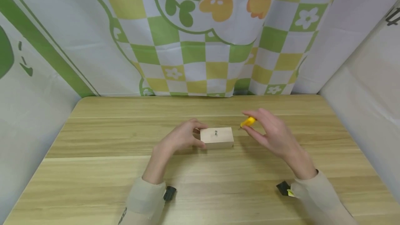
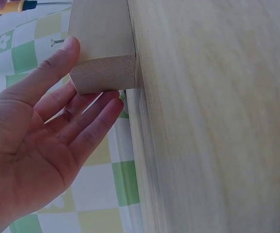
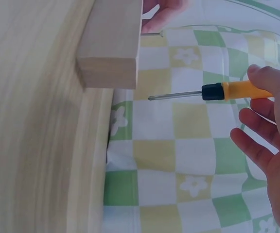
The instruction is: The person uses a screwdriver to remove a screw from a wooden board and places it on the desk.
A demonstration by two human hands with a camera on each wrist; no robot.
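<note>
Table: pale wood grain, its planks running left to right, with rounded far corners; the table (image 1: 93,183) fills the lower half of the scene.
Room: a curtain (image 1: 196,57) hangs behind, checked green, yellow and white with orange flowers; pale sheets (image 1: 359,89) close in both sides.
Block: one, plain wood, lying flat on the table near the middle, between the hands; the block (image 1: 218,145) has one screw (image 1: 216,133) standing out of its top.
Left hand: the left hand (image 1: 182,135) holds the block's left end, thumb on the near side, fingers on the far side.
Right hand: the right hand (image 1: 275,133) pinches one screwdriver (image 1: 249,121) by its yellow handle between thumb and forefinger; the other fingers curl loosely. The tip is near the block's right end, not touching.
Sleeves: two, beige sleeves (image 1: 145,195), with a black piece (image 1: 169,193) at each wrist.
Hard to make out: dark lettering on the right sheet is cut off by the edge; the screwdriver's handle end is hidden by the hand in the right wrist view.
</note>
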